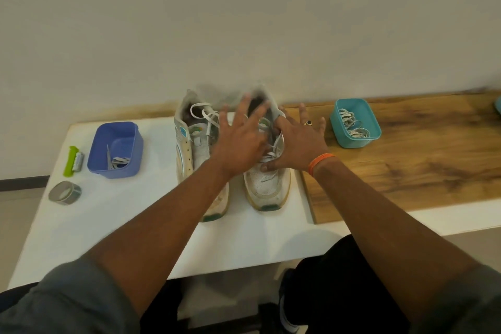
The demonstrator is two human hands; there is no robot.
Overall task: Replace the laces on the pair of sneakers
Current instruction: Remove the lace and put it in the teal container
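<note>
Two worn white sneakers stand side by side on the white table (81, 230), toes toward me. The left sneaker (189, 149) has loose white laces at its top. The right sneaker (267, 184) is laced, and both my hands are over it. My left hand (241, 141) hovers above its tongue with fingers spread. My right hand (298, 141), with a ring and an orange wristband, lies against its right side, fingers spread, thumb touching the laces. A teal tub (355, 123) on the right holds coiled laces.
A blue tub (115, 149) at the left holds a few lace pieces. Beside it lie a green-handled tool (71, 161) and a grey tape roll (65, 192). A wooden board (406, 171) covers the table's right part. A wall rises right behind the shoes.
</note>
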